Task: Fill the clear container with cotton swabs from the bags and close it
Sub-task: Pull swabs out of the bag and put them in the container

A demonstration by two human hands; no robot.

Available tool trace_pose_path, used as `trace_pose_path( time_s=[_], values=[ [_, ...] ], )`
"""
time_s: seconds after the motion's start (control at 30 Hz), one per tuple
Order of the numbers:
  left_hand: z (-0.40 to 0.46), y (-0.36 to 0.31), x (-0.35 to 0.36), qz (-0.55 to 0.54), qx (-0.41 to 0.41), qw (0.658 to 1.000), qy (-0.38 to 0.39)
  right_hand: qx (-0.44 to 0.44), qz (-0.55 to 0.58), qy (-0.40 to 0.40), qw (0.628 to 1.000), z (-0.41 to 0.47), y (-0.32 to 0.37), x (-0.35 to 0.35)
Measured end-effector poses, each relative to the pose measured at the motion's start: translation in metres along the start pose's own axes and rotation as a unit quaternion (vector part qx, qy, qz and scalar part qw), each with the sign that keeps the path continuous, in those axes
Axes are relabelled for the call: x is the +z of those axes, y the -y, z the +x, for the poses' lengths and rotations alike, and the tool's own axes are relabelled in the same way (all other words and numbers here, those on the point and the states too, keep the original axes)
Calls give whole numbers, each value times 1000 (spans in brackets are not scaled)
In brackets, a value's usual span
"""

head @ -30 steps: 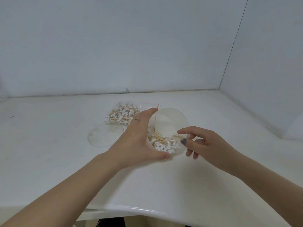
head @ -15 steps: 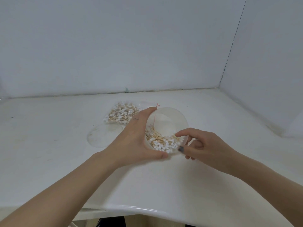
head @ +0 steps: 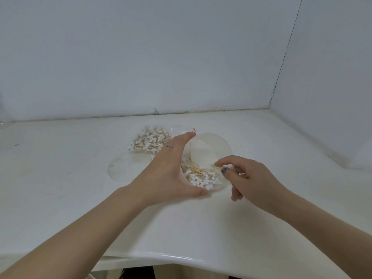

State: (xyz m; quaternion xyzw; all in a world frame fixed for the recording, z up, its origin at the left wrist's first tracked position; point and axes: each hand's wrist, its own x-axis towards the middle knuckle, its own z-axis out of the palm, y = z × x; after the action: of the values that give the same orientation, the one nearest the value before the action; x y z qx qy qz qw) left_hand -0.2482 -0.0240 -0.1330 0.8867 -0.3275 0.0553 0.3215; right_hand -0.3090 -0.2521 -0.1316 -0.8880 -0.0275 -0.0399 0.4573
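A clear round container [head: 211, 147] stands on the white counter, tilted toward me, with a heap of wooden cotton swabs [head: 201, 175] in its lower part. My left hand [head: 167, 172] grips the container's left side, thumb under its near rim and fingers along the far rim. My right hand [head: 249, 178] is at the container's right rim, its thumb and forefinger pinching swab ends inside. A clear bag of cotton swabs [head: 151, 140] lies behind my left hand. The clear round lid [head: 126, 168] lies flat to the left.
The white counter [head: 261, 218] meets grey walls at the back and on the right. Its rounded front edge [head: 171, 256] runs close below my forearms. A small red mark [head: 194, 129] shows just behind the container.
My right hand has shifted left from outside the rim into the container's opening and now pinches swabs. My left hand and the container have stayed put.
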Motion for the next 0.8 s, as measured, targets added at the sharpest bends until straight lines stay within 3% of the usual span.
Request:
trace_pose_path(
  time_s=[0.1, 0.17, 0.23, 0.33, 0.5, 0.8],
  values=[
    [0, 1, 0, -12, -14, 1000, -7, -20, -115, 0, 993, -4, 6, -8],
    [0, 1, 0, -18, -21, 1000, -14, -58, -201, -42, 977, -6, 14, -12],
    [-1, -1, 1, -16, -22, 1000, -17, -100, -206, -77, 970, -5, 30, -10],
    [-1, -3, 1, -13, -17, 1000, -10, -137, -183, -50, 972, 12, 53, 3],
    [0, 0, 0, -27, -22, 999, -8, 2, -215, 90, 972, 54, 71, 30],
    [1, 0, 0, -19, -26, 999, -3, 8, -150, 114, 982, 66, 66, 39]
  ],
)
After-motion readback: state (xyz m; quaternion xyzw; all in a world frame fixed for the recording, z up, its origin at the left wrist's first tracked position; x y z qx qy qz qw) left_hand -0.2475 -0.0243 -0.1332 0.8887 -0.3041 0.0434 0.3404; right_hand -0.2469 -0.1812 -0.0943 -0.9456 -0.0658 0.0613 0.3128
